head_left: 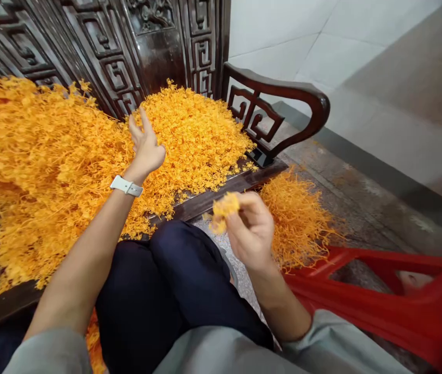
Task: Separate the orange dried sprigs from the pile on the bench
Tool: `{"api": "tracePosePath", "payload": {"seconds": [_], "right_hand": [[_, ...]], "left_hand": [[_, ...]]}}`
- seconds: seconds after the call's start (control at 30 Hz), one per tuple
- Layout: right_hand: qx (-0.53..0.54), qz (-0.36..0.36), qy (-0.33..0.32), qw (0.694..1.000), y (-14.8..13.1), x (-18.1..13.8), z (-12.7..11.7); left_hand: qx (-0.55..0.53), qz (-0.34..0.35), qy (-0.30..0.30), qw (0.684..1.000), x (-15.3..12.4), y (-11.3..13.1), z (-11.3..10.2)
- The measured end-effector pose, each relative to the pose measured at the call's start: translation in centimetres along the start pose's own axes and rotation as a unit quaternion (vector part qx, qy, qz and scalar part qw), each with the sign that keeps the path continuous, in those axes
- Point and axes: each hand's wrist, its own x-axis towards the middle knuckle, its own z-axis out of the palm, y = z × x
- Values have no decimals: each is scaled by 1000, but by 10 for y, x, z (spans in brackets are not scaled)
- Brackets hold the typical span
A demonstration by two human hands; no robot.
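Observation:
My left hand, with a white watch on the wrist, is stretched out over a big heap of small orange artificial flower sprigs on a dark carved wooden bench. Its fingers are spread and hold nothing. My right hand is raised above my knee with its fingers pinched on a small orange flower sprig. A lower mound of orange sprigs lies just beyond the left hand.
Another pile of orange sprigs lies on the stone floor by the bench's curved armrest. A red plastic stool lies tipped at the right. My dark trousers fill the foreground.

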Motion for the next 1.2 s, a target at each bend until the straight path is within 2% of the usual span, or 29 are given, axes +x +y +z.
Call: {"api": "tracePosePath", "payload": {"seconds": [0.07, 0.17, 0.23, 0.33, 0.47, 0.53, 0.6, 0.67, 0.7, 0.73, 0.8, 0.87, 0.93, 1.03, 1.1, 1.2], "right_hand": [[-16, 52, 32, 998, 14, 7, 2], [-47, 58, 109, 991, 28, 22, 2], [-72, 34, 120, 990, 30, 28, 1], [-61, 42, 64, 995, 28, 32, -1], [-27, 58, 20, 998, 20, 31, -1], [-29, 26, -22, 999, 11, 23, 2], [-29, -15, -122, 992, -1, 8, 7], [-15, -24, -204, 979, -9, -9, 10], [2, -9, -210, 978, -11, -15, 10], [26, 14, -189, 981, -11, -17, 9], [79, 69, -100, 989, -5, -14, 6], [117, 106, -5, 987, 3, 0, 3], [132, 119, 68, 982, 10, 17, 1], [145, 102, 129, 976, 17, 39, 3], [157, 68, 154, 973, 20, 48, 5], [164, 30, 168, 972, 25, 53, 7]], "left_hand": [[-26, 58, -81, 995, -10, 32, -2], [-124, 140, -255, 949, -33, 91, -2], [-140, 158, -273, 939, -45, 117, -2], [-137, 175, -230, 948, -53, 126, 3], [-163, 177, -201, 950, -50, 115, 15], [-163, 159, -146, 963, -36, 99, 14], [-132, 129, -39, 982, -16, 72, 4], [-74, 77, 49, 993, 3, 34, -15], [-41, 50, 79, 995, 9, 15, -24], [-10, 25, 98, 995, 11, -1, -32], [46, -9, 64, 997, 7, -18, -40], [52, -4, -23, 998, -5, -9, -37], [-14, 24, -139, 990, -20, 23, -27], [-146, 48, -286, 946, -40, 84, -15], [-161, 69, -320, 931, -49, 112, -11], [-173, 80, -306, 933, -54, 123, -4]]}}
